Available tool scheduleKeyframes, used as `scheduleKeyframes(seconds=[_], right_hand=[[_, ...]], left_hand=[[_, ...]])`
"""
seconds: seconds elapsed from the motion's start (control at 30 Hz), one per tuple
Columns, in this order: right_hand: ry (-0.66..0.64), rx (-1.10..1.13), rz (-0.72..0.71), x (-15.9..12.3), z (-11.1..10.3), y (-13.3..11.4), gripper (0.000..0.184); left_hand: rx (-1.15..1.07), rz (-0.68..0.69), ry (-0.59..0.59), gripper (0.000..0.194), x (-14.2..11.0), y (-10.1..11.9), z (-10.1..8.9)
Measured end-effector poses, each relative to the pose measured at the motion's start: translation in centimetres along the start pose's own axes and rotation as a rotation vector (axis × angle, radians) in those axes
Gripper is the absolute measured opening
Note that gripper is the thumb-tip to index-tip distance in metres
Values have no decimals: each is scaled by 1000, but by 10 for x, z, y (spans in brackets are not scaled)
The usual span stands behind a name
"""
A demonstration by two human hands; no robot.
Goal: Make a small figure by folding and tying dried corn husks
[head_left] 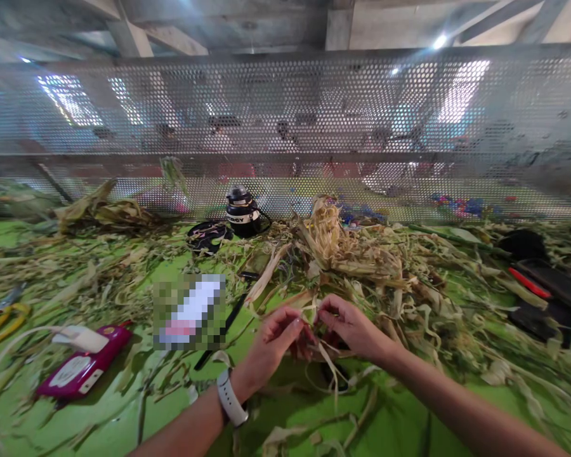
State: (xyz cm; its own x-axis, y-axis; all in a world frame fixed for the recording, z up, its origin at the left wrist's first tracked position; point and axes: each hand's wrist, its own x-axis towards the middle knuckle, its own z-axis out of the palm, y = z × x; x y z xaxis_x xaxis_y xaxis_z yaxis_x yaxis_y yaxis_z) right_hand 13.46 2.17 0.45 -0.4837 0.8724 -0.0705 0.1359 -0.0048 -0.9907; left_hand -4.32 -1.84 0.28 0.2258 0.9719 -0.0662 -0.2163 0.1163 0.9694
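Observation:
My left hand (272,343) and my right hand (349,327) meet at the middle of a green table (390,425). Both pinch thin dried husk strips (314,317) between fingertips, and one strip hangs down below them. A white watch sits on my left wrist (231,398). Just behind my hands lies a big pile of dried corn husks (352,254).
Husk scraps litter the table. At left lie a magenta device (83,365) with a white cable, yellow-handled pliers (2,317) and a blurred-out object (190,311). A black jar (242,212) stands at the back. Black cases with a red tool (537,285) lie right. A perforated metal screen (285,127) closes the far side.

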Motion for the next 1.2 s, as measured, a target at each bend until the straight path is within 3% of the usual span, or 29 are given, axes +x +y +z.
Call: scheduleKeyframes(seconds=[0.07,0.17,0.37,0.5,0.57,0.7,0.77,1.07,1.2], right_hand=[[-35,-6,16,-1,2,1,31],[-56,-93,39,-3,3,3,26],[129,-544,-256,-5,5,7,13],[154,-553,-363,-6,7,2,14],[120,-442,-292,-6,7,-1,17],[-33,-76,53,-4,6,-3,26],[-78,0,148,-3,5,-2,29],[-136,0,308,-8,7,-6,32],[-76,83,241,-6,8,-4,40]], left_hand=[[24,-46,-91,24,-1,-1,1],[46,-65,-136,26,-1,-3,3],[8,-128,-129,29,1,-5,3],[34,-153,-168,29,2,-9,1],[105,-127,-174,28,3,-9,0],[356,-2,-181,23,3,-6,-1],[481,40,-193,22,2,-4,-2],[661,98,-241,21,-2,0,-2],[670,52,-203,20,0,2,-2]])
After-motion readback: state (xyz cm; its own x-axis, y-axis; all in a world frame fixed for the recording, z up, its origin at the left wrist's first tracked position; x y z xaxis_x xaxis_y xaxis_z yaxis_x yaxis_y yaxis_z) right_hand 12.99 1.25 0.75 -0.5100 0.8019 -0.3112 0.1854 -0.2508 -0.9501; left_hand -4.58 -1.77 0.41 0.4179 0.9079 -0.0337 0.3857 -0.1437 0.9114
